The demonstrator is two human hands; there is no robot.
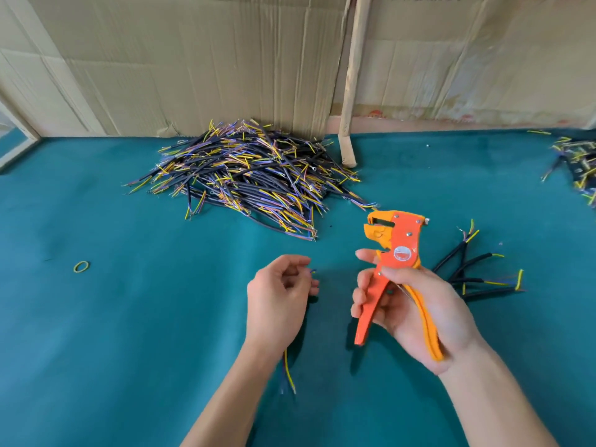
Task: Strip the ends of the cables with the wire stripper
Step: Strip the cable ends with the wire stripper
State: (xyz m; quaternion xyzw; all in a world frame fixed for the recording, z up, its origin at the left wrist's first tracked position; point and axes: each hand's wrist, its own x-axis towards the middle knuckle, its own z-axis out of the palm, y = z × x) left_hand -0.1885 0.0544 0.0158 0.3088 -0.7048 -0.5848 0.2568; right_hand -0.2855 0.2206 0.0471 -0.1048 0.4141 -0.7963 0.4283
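Observation:
My right hand [416,314] grips the orange wire stripper [395,253] by its two handles, jaws pointing up and away from me. My left hand [279,298] holds one short black cable [288,371]; its yellow and blue wire ends stick out below my wrist, and a tiny tip shows past my fingertips. The cable's middle is hidden by the hand. The stripper's jaws sit to the right of that tip, apart from it. A big heap of cables [251,175] lies farther back on the teal table [129,317].
A few black cables [474,275] lie just right of my right hand. More cables [577,162] are at the far right edge. A yellow rubber band [81,267] lies at the left. Cardboard sheets [193,59] and a wooden stick [351,82] stand at the back.

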